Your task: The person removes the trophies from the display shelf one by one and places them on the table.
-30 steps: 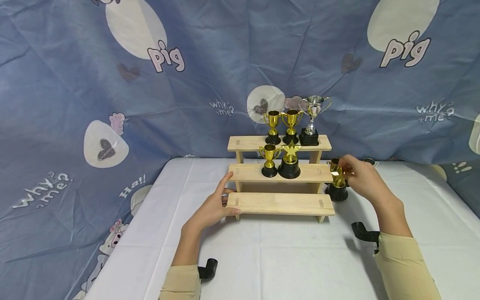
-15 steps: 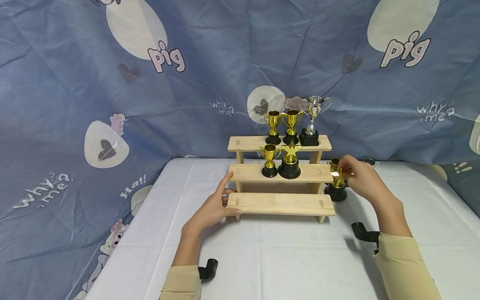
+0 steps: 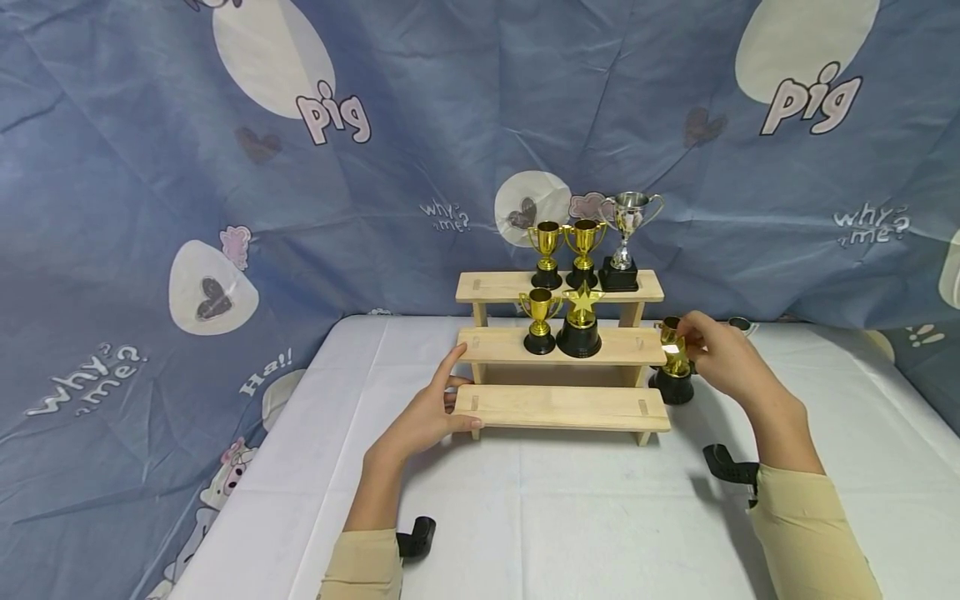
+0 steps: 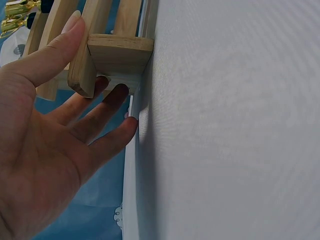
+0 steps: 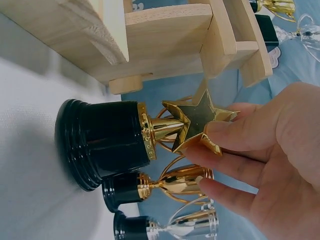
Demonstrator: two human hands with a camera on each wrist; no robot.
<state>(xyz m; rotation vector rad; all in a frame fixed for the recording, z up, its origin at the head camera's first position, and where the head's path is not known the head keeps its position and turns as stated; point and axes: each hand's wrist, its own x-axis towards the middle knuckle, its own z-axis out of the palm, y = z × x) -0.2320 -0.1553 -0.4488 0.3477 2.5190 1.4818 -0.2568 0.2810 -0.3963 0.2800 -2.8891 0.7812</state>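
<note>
Grips the star trophy by its glossy, sharp-faceted gold star, between thumb and fingers of the right hand. Tapers down through a slim gold stem to a smooth, round, tiered black base. Points star-up, with long axis near vertical and flat face toward the front edge of the white-clothed table. Stands just off the right end of the wooden stand, ahead of a gold cup and a silver cup. Holds that stand's pale, straight-grained left end in the left hand, with thumb over the lowest front left corner.
</note>
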